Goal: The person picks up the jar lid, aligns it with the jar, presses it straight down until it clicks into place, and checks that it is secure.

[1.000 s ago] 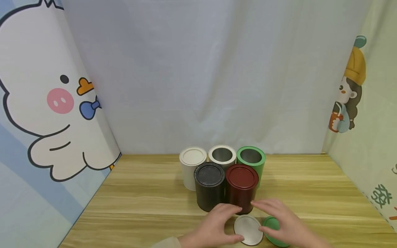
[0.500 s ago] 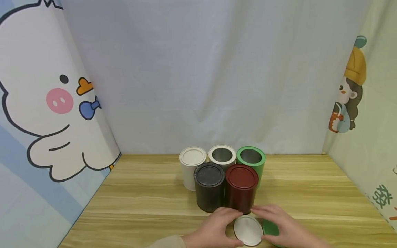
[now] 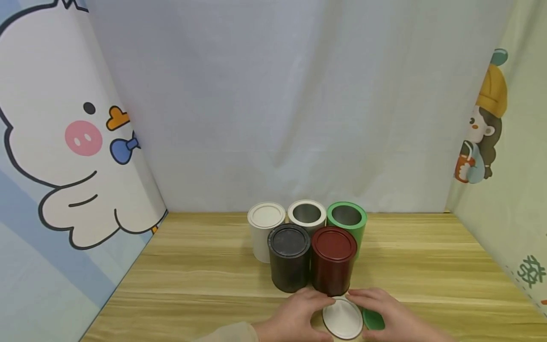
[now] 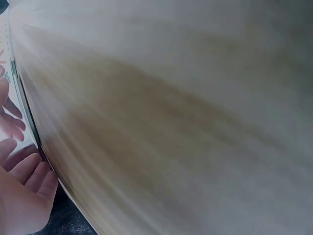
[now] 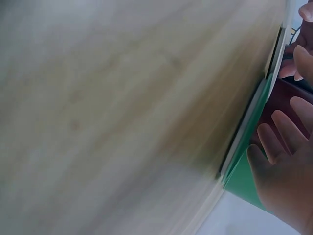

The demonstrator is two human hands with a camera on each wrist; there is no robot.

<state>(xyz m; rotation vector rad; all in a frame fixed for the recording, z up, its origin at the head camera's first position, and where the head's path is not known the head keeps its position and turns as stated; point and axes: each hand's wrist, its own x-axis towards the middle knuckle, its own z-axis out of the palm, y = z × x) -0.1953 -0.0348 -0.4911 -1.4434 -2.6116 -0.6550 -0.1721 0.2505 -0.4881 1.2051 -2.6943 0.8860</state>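
A round white lid [image 3: 343, 319] lies near the front of the table, between my two hands. My left hand [image 3: 295, 316] is at its left side, thumb and fingers spread apart around the edge. On the opposite side, my right hand [image 3: 391, 313] curves the same way and partly covers a green lid [image 3: 373, 320]. Whether the fingertips touch the white lid cannot be told. Just behind stand a dark red can [image 3: 332, 273] and a black can [image 3: 289, 268], both with lids on. Fingers of the left hand [image 4: 27, 196] and right hand [image 5: 288, 166] show loosely bent in the wrist views.
Behind the front cans are a lidded white can [image 3: 261, 242], a white-rimmed can [image 3: 320, 223] with its top uncovered, and a green can [image 3: 358, 232], also uncovered. They stand close together on the wooden table [image 3: 192, 270]. A pale curtain [image 3: 273, 104] hangs at the back.
Both hands have sunk a little toward the table beside the white lid, and the right hand now covers more of the green lid. The cans stay where they were.
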